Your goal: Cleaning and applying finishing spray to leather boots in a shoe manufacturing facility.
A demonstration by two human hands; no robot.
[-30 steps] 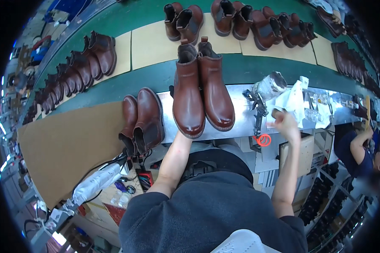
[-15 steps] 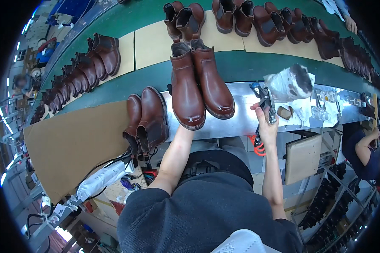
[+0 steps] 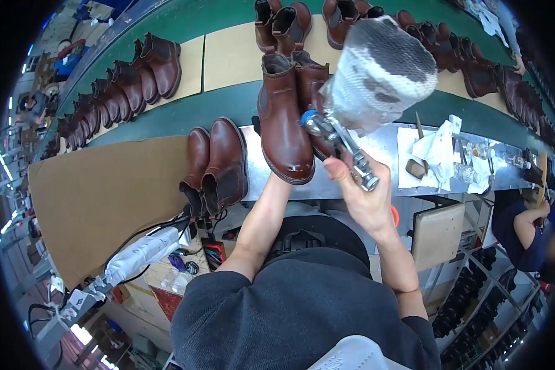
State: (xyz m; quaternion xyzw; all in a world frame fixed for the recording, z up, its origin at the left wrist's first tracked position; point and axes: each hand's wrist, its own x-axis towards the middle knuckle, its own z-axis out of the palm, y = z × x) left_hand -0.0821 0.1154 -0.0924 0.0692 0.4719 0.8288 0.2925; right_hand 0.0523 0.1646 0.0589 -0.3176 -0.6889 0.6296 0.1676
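Currently we are holding up a pair of brown boots (image 3: pixel 283 123) in front of our body, over the near side of the metal tabletop (image 3: pixel 256 179). Our left forearm (image 3: pixel 262 216) is reaching up behind the pair, but the boots are hiding that hand, so we are unable to tell how its fingers are set. Our right hand (image 3: pixel 371 200) is curling closed around a spray gun (image 3: pixel 351 148), its plastic-wrapped cup (image 3: pixel 382 74) sitting above. The gun's blue-ringed end is overlapping the boots in our view; whether it is touching them we are not able to tell.

As for progress, lifting the pair and taking up the gun are both looking done. We are seeing no mist leaving the gun, so any spraying is not showing as begun. The near toe is gleaming, yet we cannot be sure whether that is a coating or only reflected light.

Meanwhile, we are leaving another pair (image 3: pixel 225 160) resting just beside the brown cardboard (image 3: pixel 105 203), out of our hands. Beyond, a row of boots (image 3: pixel 160 68) is standing along the green surface (image 3: pixel 228 105); which of these are finished and which are waiting, we are not managing to judge. A white cloth (image 3: pixel 431 154) is lying to our right.
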